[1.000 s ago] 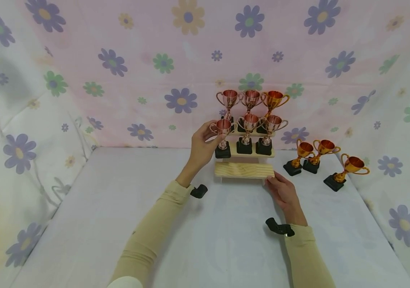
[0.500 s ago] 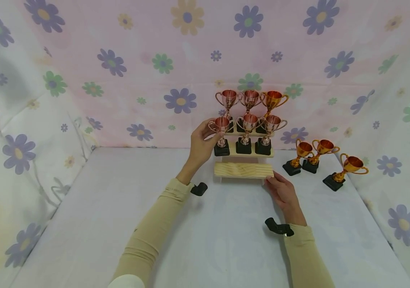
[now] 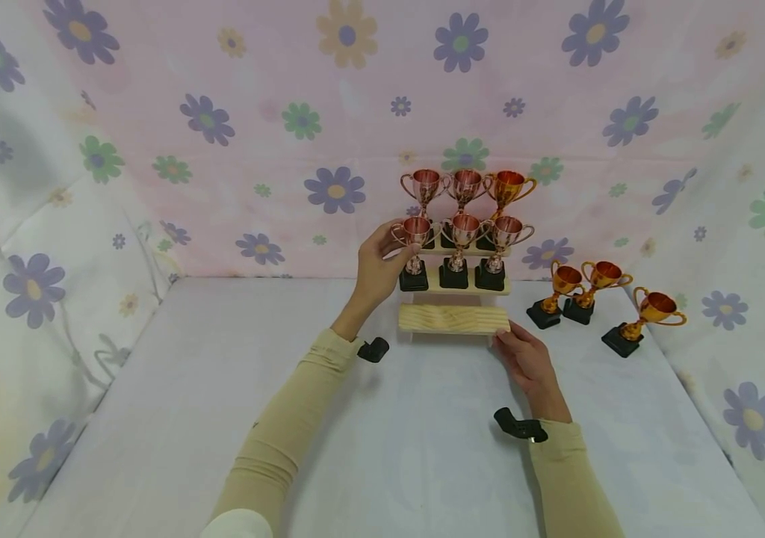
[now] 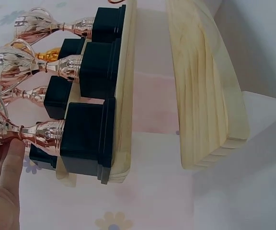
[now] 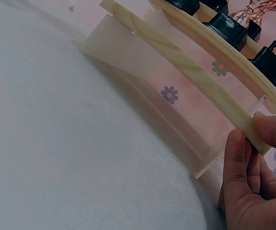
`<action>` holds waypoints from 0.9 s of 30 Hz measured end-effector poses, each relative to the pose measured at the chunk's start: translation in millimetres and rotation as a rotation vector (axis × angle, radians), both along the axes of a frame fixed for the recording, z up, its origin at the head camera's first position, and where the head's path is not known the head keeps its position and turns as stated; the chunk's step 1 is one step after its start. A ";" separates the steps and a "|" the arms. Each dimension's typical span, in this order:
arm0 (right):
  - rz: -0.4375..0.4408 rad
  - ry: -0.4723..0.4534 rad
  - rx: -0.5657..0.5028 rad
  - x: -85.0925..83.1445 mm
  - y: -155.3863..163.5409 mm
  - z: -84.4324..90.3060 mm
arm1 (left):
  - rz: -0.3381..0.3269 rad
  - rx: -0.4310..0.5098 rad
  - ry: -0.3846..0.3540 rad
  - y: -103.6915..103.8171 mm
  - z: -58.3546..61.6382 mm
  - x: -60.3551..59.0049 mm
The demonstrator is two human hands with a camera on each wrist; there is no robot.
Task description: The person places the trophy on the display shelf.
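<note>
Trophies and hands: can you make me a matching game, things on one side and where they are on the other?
Things:
1. left hand
2. right hand
3. three orange trophies
4. bottom shelf

Places:
A. bare wood, nothing on it
B. on the table, right of the stand
C. holding the middle shelf's left trophy
D. gripping the bottom shelf's right end

Pairs: 1-C, 2-D, 3-B, 4-A

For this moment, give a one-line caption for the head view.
Left hand holds a copper trophy on the tiered wooden stand; right hand steadies its bottom step.

six trophies (image 3: pixel 461 217) on stepped shelf (image 3: pixel 454 319), three trophies (image 3: pixel 601 299) right
</note>
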State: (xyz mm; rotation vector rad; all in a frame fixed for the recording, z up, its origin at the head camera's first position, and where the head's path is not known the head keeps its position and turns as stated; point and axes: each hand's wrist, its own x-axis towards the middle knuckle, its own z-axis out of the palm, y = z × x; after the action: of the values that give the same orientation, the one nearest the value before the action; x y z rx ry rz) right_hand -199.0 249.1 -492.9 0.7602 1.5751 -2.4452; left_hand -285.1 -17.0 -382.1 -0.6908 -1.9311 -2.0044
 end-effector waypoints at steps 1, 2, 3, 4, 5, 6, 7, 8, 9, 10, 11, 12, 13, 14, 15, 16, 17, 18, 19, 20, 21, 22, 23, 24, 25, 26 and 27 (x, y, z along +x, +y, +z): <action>-0.001 0.000 0.001 0.1 0.2 -0.1 | -0.002 -0.004 -0.002 0.4 0.1 -0.1; -0.002 0.000 0.002 0.2 0.1 0.0 | -0.005 -0.008 -0.005 0.7 0.3 -0.1; -0.003 0.000 0.003 0.2 0.0 -0.1 | -0.008 -0.011 -0.008 1.1 0.4 -0.2; -0.007 -0.003 0.003 0.0 -0.1 -0.4 | -0.013 -0.015 -0.013 1.5 0.7 0.0; -0.008 -0.003 0.002 -0.1 -0.1 -0.5 | -0.017 -0.019 -0.016 1.8 0.9 0.0; -0.009 -0.004 0.001 -0.2 -0.2 -0.7 | -0.024 -0.021 -0.018 2.1 1.2 0.0; -0.008 -0.005 0.000 -0.3 -0.2 -0.9 | -0.030 -0.022 -0.021 2.5 1.7 0.1; -0.006 -0.003 0.000 -0.4 -0.3 -1.1 | -0.037 -0.021 -0.022 2.9 2.0 -0.2; -0.005 -0.001 -0.002 -0.7 -0.2 -1.4 | -0.042 -0.019 -0.021 3.3 2.1 -0.8; -0.005 0.001 -0.004 -0.8 -0.2 -1.4 | -0.044 -0.018 -0.019 3.7 2.3 -1.5; -0.004 0.004 -0.005 -0.7 -0.2 -1.1 | -0.046 -0.017 -0.015 4.1 1.8 -2.8; -0.005 0.004 -0.005 -0.8 -0.2 -1.1 | -0.048 -0.016 -0.011 4.7 0.1 -5.0; -0.006 0.005 -0.006 -0.9 -0.4 -1.1 | -0.049 -0.013 -0.006 5.2 -2.6 -8.0; -0.008 0.005 -0.007 -0.9 -0.8 -0.9 | -0.045 -0.015 -0.003 5.7 -6.0 -11.6; -0.012 0.003 -0.006 -1.0 -1.1 -0.9 | -0.041 -0.016 -0.004 6.0 -9.4 -14.8; -0.013 0.001 -0.006 -0.8 -1.4 -0.7 | -0.036 -0.019 -0.007 6.1 -13.0 -18.0; -0.017 -0.002 -0.006 -0.9 -1.7 -0.8 | -0.032 -0.022 -0.011 6.1 -16.6 -20.9; -0.018 -0.006 -0.006 -0.7 -2.1 -0.7 | -0.028 -0.022 -0.012 6.2 -20.2 -23.6; -0.020 -0.008 -0.006 -0.6 -2.5 -0.5 | -0.028 -0.021 -0.017 5.8 -23.2 -25.6; -0.021 -0.010 -0.007 -0.6 -2.5 -0.4 | -0.027 -0.018 -0.021 5.3 -25.7 -27.2; -0.022 -0.011 -0.006 -0.6 -2.4 -0.5 | -0.028 -0.011 -0.021 4.7 -27.9 -27.9; -0.021 -0.012 -0.007 -0.6 -2.3 -0.6 | -0.031 -0.006 -0.021 4.0 -30.2 -28.5; -0.025 -0.013 -0.009 -0.9 -2.3 -0.8 | -0.036 0.002 -0.020 3.3 -32.5 -29.0; -0.025 -0.013 -0.009 -1.0 -2.1 -1.0 | -0.044 0.012 -0.019 2.4 -35.1 -29.2; -0.026 -0.013 -0.007 -1.3 -1.8 -1.5 | -0.050 0.020 -0.025 1.2 -37.6 -29.3; -0.027 -0.013 -0.004 -1.5 -1.6 -1.8 | -0.050 0.023 -0.028 -0.1 -40.0 -28.7; -0.026 -0.012 -0.001 -1.7 -1.5 -2.2 | -0.053 0.026 -0.034 -1.9 -42.1 -27.2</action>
State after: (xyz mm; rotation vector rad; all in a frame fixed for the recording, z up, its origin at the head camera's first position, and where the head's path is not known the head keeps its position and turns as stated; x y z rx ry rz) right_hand -200.7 247.7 -495.0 0.7986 1.5687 -2.4542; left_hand -312.3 -18.9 -424.2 -0.7136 -1.9216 -2.0823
